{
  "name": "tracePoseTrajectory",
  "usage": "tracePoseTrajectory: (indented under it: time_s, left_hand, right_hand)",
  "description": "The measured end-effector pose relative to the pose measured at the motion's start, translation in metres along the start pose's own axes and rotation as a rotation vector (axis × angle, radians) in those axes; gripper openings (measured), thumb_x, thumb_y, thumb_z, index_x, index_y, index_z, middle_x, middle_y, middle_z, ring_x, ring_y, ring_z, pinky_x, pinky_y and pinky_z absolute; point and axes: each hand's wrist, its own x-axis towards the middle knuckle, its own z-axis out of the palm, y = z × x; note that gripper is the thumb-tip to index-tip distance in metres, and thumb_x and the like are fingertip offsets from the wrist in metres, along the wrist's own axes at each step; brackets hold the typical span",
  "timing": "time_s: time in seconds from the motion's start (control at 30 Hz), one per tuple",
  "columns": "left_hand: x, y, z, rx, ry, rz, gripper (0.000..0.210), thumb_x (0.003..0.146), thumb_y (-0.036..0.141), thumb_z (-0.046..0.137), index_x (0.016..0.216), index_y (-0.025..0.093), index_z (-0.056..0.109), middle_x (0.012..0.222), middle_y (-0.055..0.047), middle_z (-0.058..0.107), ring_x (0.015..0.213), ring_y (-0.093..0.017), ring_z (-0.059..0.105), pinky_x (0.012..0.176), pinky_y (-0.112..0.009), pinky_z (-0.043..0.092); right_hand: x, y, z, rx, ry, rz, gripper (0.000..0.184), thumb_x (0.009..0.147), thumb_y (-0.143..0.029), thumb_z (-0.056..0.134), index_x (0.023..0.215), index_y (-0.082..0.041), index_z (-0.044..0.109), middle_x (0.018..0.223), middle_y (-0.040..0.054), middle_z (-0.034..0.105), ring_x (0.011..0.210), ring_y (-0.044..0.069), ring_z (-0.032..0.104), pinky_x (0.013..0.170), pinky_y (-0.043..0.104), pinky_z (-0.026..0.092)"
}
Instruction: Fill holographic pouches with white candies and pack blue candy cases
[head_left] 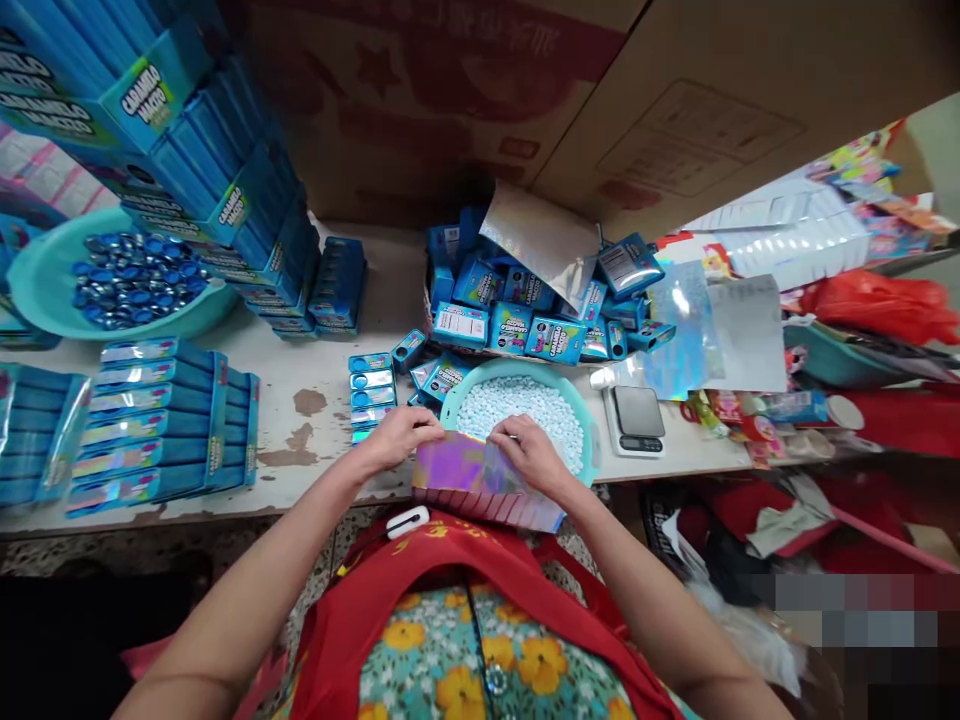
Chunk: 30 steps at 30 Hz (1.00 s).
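Note:
My left hand (pixel 406 434) and my right hand (pixel 531 452) pinch the upper edge of a shiny iridescent sheet (pixel 454 468), purple and gold on top with a striped lower part. I cannot tell whether it is a flat film or a bag. It hangs at the table's front edge, before my red apron (pixel 435 560). Just behind it stands a turquoise basin (pixel 592 440) filled with small pale pellets (pixel 517 395). Several small blue boxes (pixel 372 388) stand in a row left of my left hand.
An open carton of loose blue boxes (pixel 514 325) is behind the basin. A small digital scale (pixel 637 420) sits on the right. At left are stacked blue boxes (pixel 157 420), a tall display stack (pixel 217 190) and a basin of blue caps (pixel 45 280). Large cardboard cartons (pixel 450 110) block the back.

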Motion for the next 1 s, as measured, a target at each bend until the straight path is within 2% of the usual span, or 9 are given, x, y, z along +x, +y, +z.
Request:
tracePoseTrajectory:
  time_s: [0.17,0.33,0.47,0.6,0.7,0.77,0.87,0.93,1.0]
  left_hand:
    - [0.002,-0.005,0.0,-0.097,0.095,-0.051,0.023,0.076,0.034,0.054,0.074,0.014,0.066,0.072,-0.001,0.064,0.069,-0.014,0.054,0.062,-0.023,0.039]
    - [-0.002,-0.007,-0.009,-0.192,0.053,-0.075,0.027,0.071,0.033,0.061,0.09,0.016,0.071,0.086,-0.003,0.069,0.079,-0.016,0.059,0.069,-0.024,0.043]
    - [-0.003,-0.01,-0.014,-0.15,-0.013,-0.092,0.028,0.073,0.036,0.061,0.089,0.016,0.071,0.082,-0.003,0.069,0.076,-0.017,0.059,0.067,-0.025,0.043]
    - [-0.008,-0.002,-0.011,0.096,0.049,-0.077,0.025,0.082,0.035,0.049,0.077,0.017,0.066,0.077,-0.002,0.067,0.074,-0.017,0.059,0.067,-0.026,0.042]
    - [-0.013,0.019,-0.003,0.46,0.242,-0.072,0.028,0.088,0.035,0.043,0.081,0.019,0.064,0.086,-0.006,0.067,0.087,-0.022,0.058,0.078,-0.033,0.042]
    - [-0.009,0.034,0.006,0.627,0.348,0.032,0.027,0.089,0.037,0.044,0.096,0.02,0.064,0.102,-0.009,0.065,0.103,-0.025,0.054,0.09,-0.037,0.037]
    - [0.011,0.046,0.021,0.652,0.209,0.161,0.029,0.091,0.04,0.042,0.1,0.022,0.063,0.099,-0.006,0.067,0.096,-0.021,0.058,0.088,-0.034,0.037]
    - [0.032,0.042,0.029,0.624,0.103,0.104,0.035,0.093,0.042,0.037,0.087,0.021,0.065,0.085,-0.004,0.069,0.081,-0.019,0.06,0.074,-0.03,0.038]
    - [0.052,0.034,0.031,0.601,0.067,0.015,0.041,0.093,0.045,0.034,0.08,0.021,0.064,0.08,-0.004,0.068,0.075,-0.018,0.06,0.064,-0.027,0.036]
  right_hand:
    - [0.001,-0.012,0.014,0.084,0.09,0.008,0.02,0.085,-0.035,0.062,0.102,-0.024,0.063,0.094,0.0024,0.067,0.087,0.019,0.058,0.079,0.031,0.042]
    - [0.008,-0.018,0.022,0.105,0.133,0.022,0.013,0.086,-0.031,0.061,0.077,-0.022,0.065,0.075,0.0007,0.066,0.076,0.017,0.058,0.073,0.029,0.041]
    - [0.013,-0.012,0.017,0.103,0.098,0.012,0.014,0.086,-0.028,0.061,0.074,-0.021,0.064,0.073,0.0,0.066,0.074,0.016,0.057,0.072,0.029,0.04]
    - [0.017,-0.008,0.01,0.07,0.059,-0.027,0.018,0.088,-0.029,0.059,0.072,-0.021,0.062,0.071,-0.0002,0.065,0.072,0.016,0.056,0.073,0.03,0.039]
    - [0.022,-0.014,0.002,0.046,0.051,-0.037,0.018,0.089,-0.03,0.057,0.073,-0.021,0.062,0.072,0.0009,0.063,0.073,0.017,0.056,0.072,0.03,0.039]
    - [0.027,-0.02,-0.004,0.055,0.059,-0.033,0.019,0.09,-0.029,0.055,0.074,-0.02,0.061,0.074,0.0018,0.062,0.074,0.017,0.056,0.071,0.029,0.04]
    - [0.034,-0.016,-0.018,0.06,0.014,-0.036,0.021,0.092,-0.031,0.051,0.077,-0.021,0.062,0.076,0.0022,0.064,0.076,0.017,0.058,0.072,0.028,0.042]
    - [0.036,0.002,-0.029,-0.02,0.001,0.013,0.016,0.088,-0.035,0.056,0.09,-0.022,0.064,0.083,0.0029,0.067,0.082,0.019,0.06,0.077,0.031,0.042]
    - [0.033,0.031,-0.042,-0.11,0.024,0.114,0.032,0.079,-0.04,0.067,0.105,-0.022,0.063,0.093,0.0052,0.068,0.089,0.023,0.06,0.081,0.036,0.042]
